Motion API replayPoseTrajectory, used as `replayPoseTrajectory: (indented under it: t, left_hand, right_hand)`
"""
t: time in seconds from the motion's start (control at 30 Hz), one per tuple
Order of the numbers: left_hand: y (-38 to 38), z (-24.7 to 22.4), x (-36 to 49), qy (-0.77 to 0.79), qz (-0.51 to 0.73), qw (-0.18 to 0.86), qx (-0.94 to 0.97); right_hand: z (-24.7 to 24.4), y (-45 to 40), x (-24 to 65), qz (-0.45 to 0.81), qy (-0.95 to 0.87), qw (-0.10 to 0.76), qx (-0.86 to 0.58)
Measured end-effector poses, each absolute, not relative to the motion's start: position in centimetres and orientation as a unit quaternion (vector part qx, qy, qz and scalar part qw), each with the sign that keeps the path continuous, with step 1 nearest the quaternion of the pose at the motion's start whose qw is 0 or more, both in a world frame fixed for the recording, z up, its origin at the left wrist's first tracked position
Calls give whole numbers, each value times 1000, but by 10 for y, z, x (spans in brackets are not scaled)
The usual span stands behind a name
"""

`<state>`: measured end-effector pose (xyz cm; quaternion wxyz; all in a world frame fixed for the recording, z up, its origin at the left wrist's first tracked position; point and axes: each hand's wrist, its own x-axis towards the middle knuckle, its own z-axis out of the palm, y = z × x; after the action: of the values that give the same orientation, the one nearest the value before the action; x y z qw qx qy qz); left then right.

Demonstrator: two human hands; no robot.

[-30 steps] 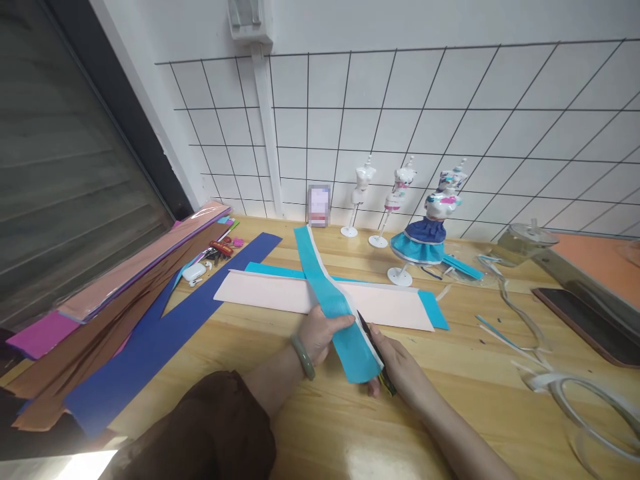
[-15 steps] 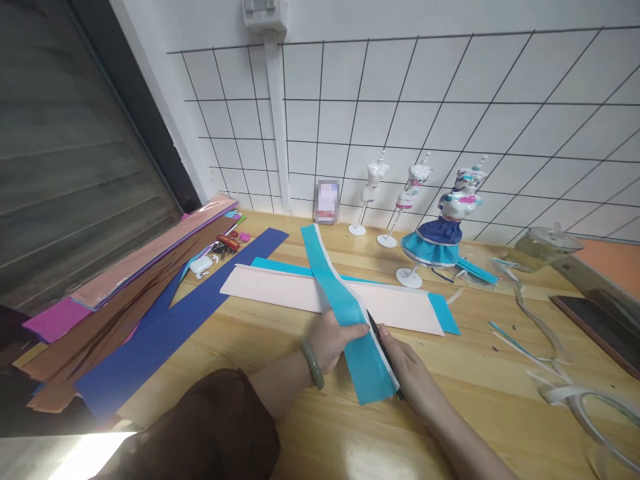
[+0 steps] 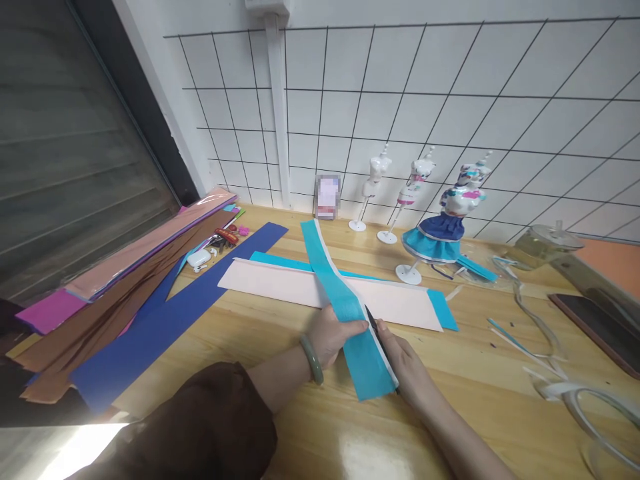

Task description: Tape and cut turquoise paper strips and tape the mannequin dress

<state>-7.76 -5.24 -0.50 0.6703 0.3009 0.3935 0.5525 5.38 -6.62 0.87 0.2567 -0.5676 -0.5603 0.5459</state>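
Observation:
A long turquoise crepe paper strip (image 3: 330, 277) with a narrow white band along its right edge rises at a slant from the table. My left hand (image 3: 331, 337) grips it from the left, thumb on top and fingers underneath. In my right hand (image 3: 407, 363) is a slim black pointed tool (image 3: 373, 320), held against the white-banded edge beside my left thumb; its exact kind is partly hidden by my fingers. Behind and under the raised strip lies a pale pink strip (image 3: 280, 283), on top of another turquoise strip (image 3: 443, 310).
To the left lie a dark blue strip (image 3: 185, 313) and a pile of brown sheets (image 3: 130, 287), near a white earphone case (image 3: 199, 258). At the back stand a phone (image 3: 327, 197) and several small mannequins, one in a blue skirt (image 3: 433, 243). Tape rolls (image 3: 583, 403) and scraps lie right.
The camera view has shifted slightly. Both hands keep their hold, and the strip and black tool stay in nearly the same position.

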Motion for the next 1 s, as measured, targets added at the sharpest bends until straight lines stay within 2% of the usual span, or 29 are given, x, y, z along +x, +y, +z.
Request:
replayPoseTrajectory:
  t: [1.0]
  left_hand:
    - [-51, -13, -78, 397, 542, 664, 328]
  right_hand:
    - [12, -66, 54, 542, -567, 298, -544]
